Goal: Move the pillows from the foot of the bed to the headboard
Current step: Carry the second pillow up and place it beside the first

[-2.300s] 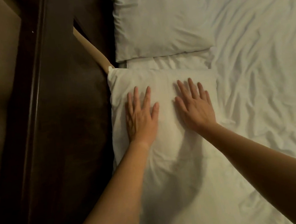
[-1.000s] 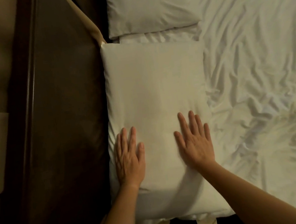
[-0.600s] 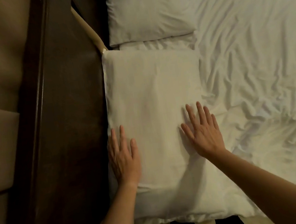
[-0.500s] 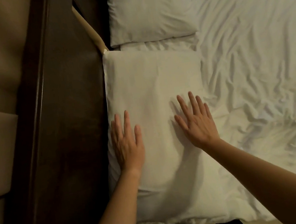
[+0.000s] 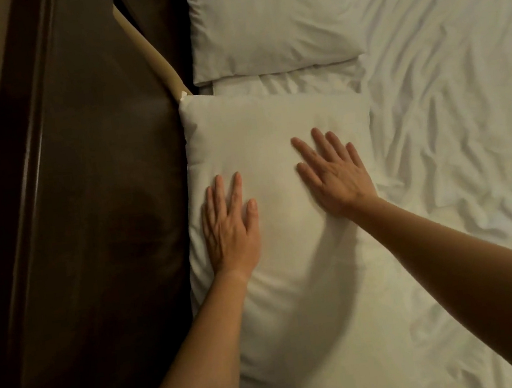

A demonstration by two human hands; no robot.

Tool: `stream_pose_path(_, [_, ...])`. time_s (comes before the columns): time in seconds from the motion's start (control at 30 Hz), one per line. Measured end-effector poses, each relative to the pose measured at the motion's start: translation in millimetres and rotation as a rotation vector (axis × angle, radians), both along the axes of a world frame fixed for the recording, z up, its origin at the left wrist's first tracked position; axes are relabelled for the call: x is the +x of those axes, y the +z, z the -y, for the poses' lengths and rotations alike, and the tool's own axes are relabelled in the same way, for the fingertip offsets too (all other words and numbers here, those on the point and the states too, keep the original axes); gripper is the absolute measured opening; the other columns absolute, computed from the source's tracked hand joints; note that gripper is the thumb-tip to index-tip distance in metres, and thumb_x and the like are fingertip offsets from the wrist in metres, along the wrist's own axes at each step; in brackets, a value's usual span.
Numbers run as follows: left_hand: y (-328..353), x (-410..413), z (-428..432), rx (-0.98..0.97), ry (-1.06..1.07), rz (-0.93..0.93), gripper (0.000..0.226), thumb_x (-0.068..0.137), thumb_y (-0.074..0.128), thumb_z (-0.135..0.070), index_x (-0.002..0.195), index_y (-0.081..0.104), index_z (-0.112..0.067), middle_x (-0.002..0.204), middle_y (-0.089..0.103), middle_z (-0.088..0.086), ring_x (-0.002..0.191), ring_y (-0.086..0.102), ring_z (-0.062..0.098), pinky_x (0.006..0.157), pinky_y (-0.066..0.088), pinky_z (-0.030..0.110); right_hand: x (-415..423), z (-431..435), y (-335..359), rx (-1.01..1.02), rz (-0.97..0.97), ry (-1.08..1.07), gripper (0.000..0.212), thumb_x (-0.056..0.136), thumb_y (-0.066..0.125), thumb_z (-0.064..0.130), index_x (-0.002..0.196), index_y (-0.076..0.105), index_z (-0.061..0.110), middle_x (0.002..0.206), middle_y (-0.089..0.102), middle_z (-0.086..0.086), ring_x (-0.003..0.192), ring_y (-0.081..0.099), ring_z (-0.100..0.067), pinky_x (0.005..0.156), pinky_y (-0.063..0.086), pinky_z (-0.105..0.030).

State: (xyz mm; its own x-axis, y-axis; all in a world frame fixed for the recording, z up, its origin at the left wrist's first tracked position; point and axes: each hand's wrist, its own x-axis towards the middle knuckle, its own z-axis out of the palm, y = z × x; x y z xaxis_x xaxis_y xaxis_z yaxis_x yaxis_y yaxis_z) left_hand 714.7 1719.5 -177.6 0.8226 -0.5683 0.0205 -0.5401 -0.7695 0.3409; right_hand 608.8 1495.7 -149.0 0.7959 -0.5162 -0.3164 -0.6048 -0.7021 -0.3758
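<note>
A soft white near pillow (image 5: 260,134) lies smooth under both palms, its edge against the dark polished wooden headboard (image 5: 104,213) just left of the left hand (image 5: 229,226); the right hand (image 5: 333,174) presses flat too, fingers spread, gripping nothing; beyond the fingertips sits a second pillow (image 5: 264,20) on the wrinkled sheet (image 5: 451,103).

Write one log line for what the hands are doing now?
left hand: flat on near pillow | right hand: flat on it | far pillow: by headboard | grasp: none
</note>
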Motion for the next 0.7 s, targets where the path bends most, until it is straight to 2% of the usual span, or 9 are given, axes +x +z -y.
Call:
stream_pose_path(0.23, [-6, 4, -2, 0.016, -0.001, 0.017, 0.060, 0.109, 0.038, -0.050, 0.167, 0.035, -0.032, 0.176, 0.027, 0.005, 0.160, 0.028, 0.028, 0.130, 0.022, 0.046, -9, 23, -6, 0.024, -0.054, -0.098, 0.059, 0.108, 0.014, 0.071, 0.163, -0.001, 0.061, 0.179, -0.004, 0.014, 0.165, -0.003, -0.018, 0.133, 0.007, -0.049])
stream_pose_path(0.43, [12, -2, -9, 0.061, 0.043, -0.074, 0.062, 0.109, 0.030, -0.055, 0.168, 0.033, -0.033, 0.176, 0.025, 0.006, 0.161, 0.026, 0.030, 0.130, 0.021, 0.049, -21, 26, 6, 0.070, -0.088, -0.185, 0.067, 0.107, 0.017, 0.070, 0.168, 0.000, 0.051, 0.180, -0.003, 0.001, 0.165, 0.000, -0.030, 0.133, 0.010, -0.052])
stream_pose_path(0.6, [45, -45, -30, 0.034, 0.091, -0.136, 0.065, 0.108, 0.028, -0.056, 0.169, 0.031, -0.031, 0.178, 0.018, 0.008, 0.162, 0.020, 0.033, 0.130, 0.023, 0.051, -50, -21, 50, 0.010, -0.022, -0.117, 0.071, 0.107, 0.025, 0.071, 0.168, -0.003, 0.049, 0.180, -0.005, 0.004, 0.165, -0.001, -0.028, 0.132, 0.009, -0.054])
stream_pose_path(0.7, [59, -87, -49, 0.039, 0.062, -0.159, 0.065, 0.108, 0.032, -0.056, 0.169, 0.030, -0.032, 0.178, 0.017, 0.008, 0.162, 0.018, 0.033, 0.131, 0.019, 0.050, -79, -67, 65, 0.028, -0.034, -0.029, 0.073, 0.105, 0.028, 0.074, 0.167, -0.006, 0.052, 0.180, -0.007, 0.006, 0.165, -0.003, -0.027, 0.130, 0.008, -0.058])
